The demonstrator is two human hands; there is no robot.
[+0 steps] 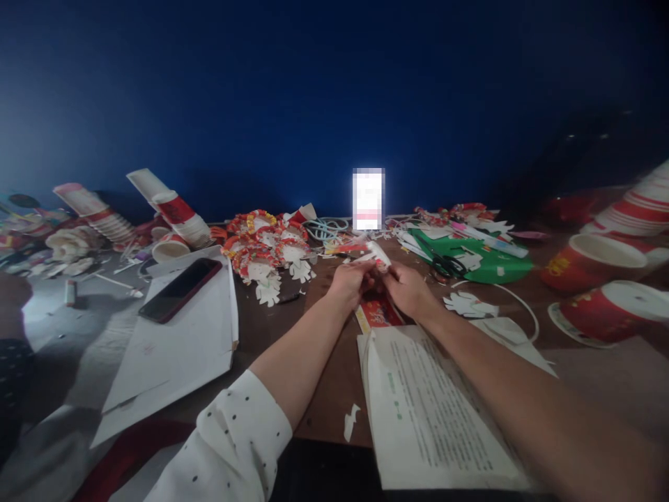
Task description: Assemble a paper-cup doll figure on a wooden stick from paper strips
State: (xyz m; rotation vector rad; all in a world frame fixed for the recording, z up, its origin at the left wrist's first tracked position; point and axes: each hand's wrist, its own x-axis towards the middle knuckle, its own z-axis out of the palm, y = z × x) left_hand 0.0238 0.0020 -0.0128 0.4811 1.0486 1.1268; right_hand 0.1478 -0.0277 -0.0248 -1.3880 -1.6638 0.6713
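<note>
Over the middle of the brown table [329,376], both hands meet at a small white-and-red paper piece [378,255]. My left hand [349,284] grips it from the left with bent fingers. On the other side, my right hand [408,286] pinches it between thumb and fingers. The piece's lower part is hidden by the fingers. Beneath the hands lies a red printed packet [382,314], partly covered by a printed paper sheet [433,404]. A torn white scrap [352,422] is near the table's front edge.
Red paper crafts with white cutouts [266,251] pile up at the back left. A phone [180,289] rests on white sheets. Scissors [444,263] lie on a green sheet [502,268]. Paper cups [590,265] stand at the right; stacked cups [182,216] lean at the left.
</note>
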